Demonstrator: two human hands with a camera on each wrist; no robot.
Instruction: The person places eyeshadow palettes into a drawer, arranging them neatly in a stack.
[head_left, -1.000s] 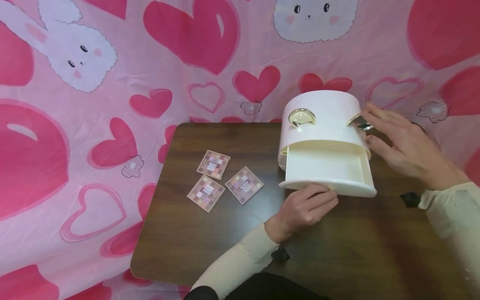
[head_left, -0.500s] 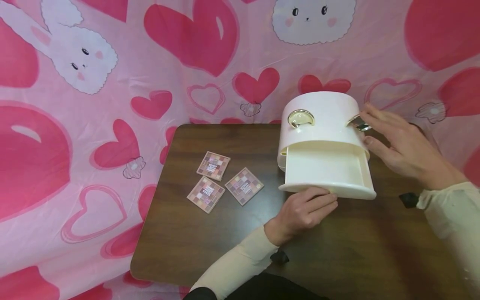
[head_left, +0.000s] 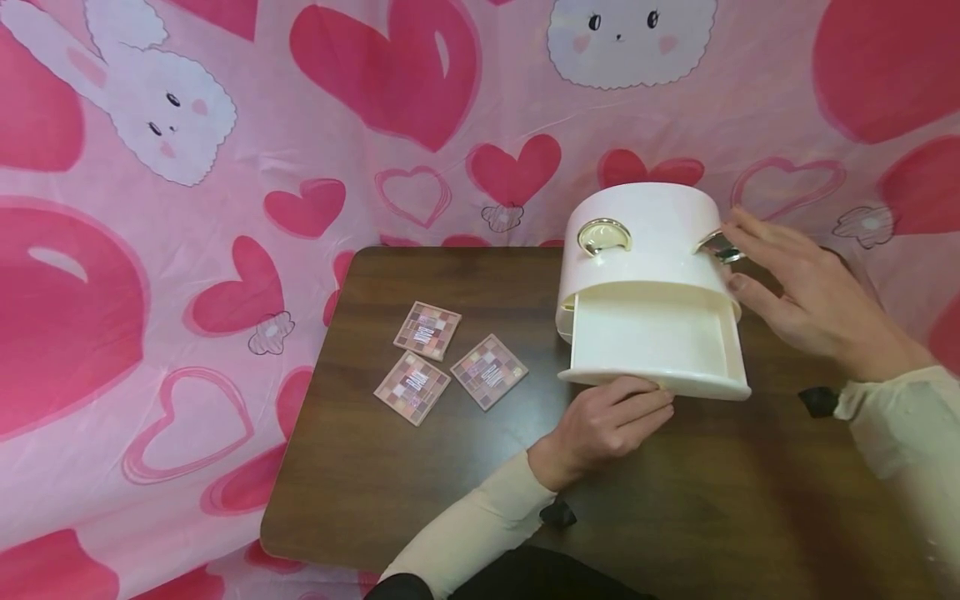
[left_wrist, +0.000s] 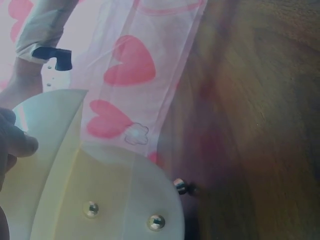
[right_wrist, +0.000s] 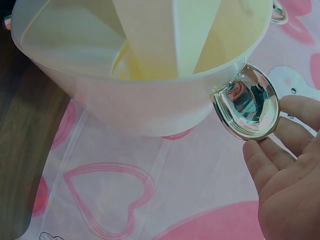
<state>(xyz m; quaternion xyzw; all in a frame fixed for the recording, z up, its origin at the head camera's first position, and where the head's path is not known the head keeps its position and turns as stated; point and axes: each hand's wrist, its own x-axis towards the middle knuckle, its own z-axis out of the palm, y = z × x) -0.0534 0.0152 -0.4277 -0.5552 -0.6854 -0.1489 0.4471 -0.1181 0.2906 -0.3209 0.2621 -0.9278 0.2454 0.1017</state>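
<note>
Head view evenly lit and sharp, soft light from above; faint shadows under the cream plastic drawer box (head_left: 660, 275) on the dark wooden table (head_left: 420, 467). Edges bow slightly. Left wrist view dim, hazy, table grain smeared. Right wrist view bright, washed out; the shiny gold metal handle (right_wrist: 249, 107) mirrors the surroundings.

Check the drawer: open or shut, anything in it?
Open and empty: the drawer sticks out of the organizer, bare inside; left hand at its front.

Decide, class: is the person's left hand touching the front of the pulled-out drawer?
Touching. In the head view the left hand has its fingers curled against the front lip of the drawer, with no gap between them.
</note>
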